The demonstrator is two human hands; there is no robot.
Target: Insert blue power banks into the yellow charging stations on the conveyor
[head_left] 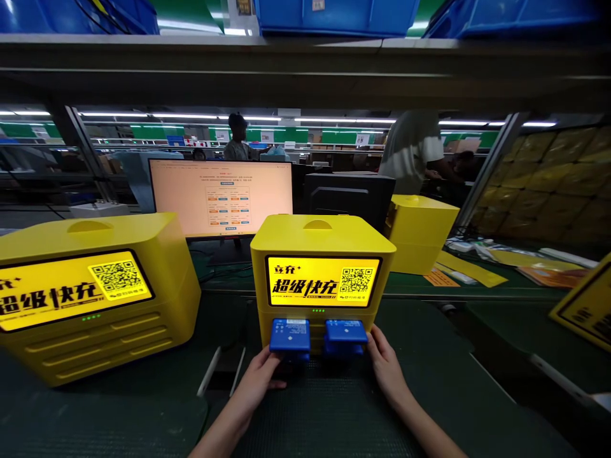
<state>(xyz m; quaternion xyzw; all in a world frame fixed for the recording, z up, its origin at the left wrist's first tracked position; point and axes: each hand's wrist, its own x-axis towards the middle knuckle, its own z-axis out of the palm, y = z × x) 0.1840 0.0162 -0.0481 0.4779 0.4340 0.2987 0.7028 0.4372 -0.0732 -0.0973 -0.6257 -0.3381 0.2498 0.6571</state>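
Observation:
A yellow power bank rental station [324, 235] stands in front of me, its lit screen showing Chinese lettering and a QR code. Blue power banks stick out of its lower slots in two columns: a left one [290, 335] and a right one [346, 332], with others partly hidden beneath. My left hand [260, 375] is closed at the outer edge of the left power banks. On the other side, my right hand [386, 366] has its fingers against the outer edge of the right power banks; some fingertips are hidden.
Another lit yellow station [176, 280] stands at left, a third [420, 235] behind at right, and part of one [589, 305] at the right edge. Behind are a monitor [222, 197] and a dark box [348, 197]. Blue bins [334, 16] sit on the overhead shelf. Two people are beyond.

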